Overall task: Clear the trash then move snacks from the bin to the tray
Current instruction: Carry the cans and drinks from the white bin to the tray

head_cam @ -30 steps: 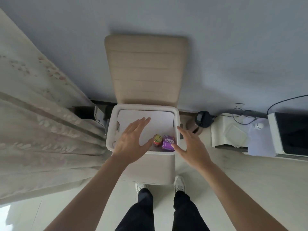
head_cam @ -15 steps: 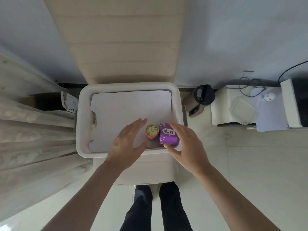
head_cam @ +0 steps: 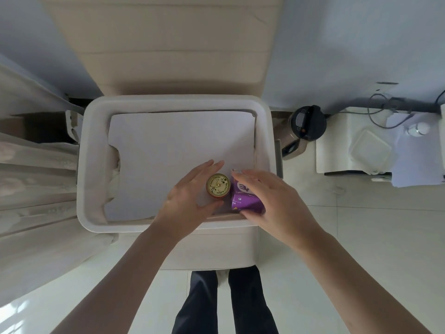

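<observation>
Two snacks sit touching at frame centre inside the bin point(head_cam: 89, 165): a can point(head_cam: 218, 185) and a packet point(head_cam: 243, 201). The right hand point(head_cam: 277, 201) grips the packet. The left hand point(head_cam: 187, 198), fingers straight, flanks the can unclosed. Lifting the packet could topple the can. Pale floor point(head_cam: 361, 237) lies below, with a curtain point(head_cam: 36, 189) at left.

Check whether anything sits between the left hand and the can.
Nothing visible. The open left hand is beside the can in the bin; the purple packet, held by the right hand, lies on its other side.
</observation>
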The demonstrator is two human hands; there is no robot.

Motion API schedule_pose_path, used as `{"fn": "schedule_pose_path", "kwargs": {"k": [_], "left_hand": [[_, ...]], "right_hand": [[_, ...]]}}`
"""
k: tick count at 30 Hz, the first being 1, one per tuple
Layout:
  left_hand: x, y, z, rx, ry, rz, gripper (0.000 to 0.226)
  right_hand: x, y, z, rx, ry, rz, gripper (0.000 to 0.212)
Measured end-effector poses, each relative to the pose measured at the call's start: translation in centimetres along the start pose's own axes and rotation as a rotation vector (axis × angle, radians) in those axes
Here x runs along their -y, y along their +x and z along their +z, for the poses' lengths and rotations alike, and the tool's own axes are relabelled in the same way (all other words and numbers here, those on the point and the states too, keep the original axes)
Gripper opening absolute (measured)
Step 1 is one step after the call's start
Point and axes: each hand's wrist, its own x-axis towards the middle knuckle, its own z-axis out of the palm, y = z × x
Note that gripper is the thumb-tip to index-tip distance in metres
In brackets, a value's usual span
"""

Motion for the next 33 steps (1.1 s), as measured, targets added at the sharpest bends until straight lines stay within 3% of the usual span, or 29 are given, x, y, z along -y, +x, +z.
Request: {"fn": "schedule_pose_path", "kwargs": {"k": [6,11,22,33], "left_hand": [[0.6,0.5,0.7,-0.034,-0.031,0.056,0.075],[0.6,0.8,1.1,-0.005,-0.055,0.071,0.07],[-0.3,0.7,0.8,0.01,-0.097,0.095,0.058],[-1.9,-1.2,-1.6,-0.219,-0.141,0.001,0.053]], "right_hand": [[-1.0,0.6,0.2,0.016,-0.027,-0.076,0.076],[-1.7,0.3,1.3,-0.066,-0.132,-0.13,0.064],[-2.0,0.3,1.9,-0.12,-0.062,-0.153,0.056],[0.8,0.8,-0.2,-0.19,0.135,-0.069,0.051]]}}
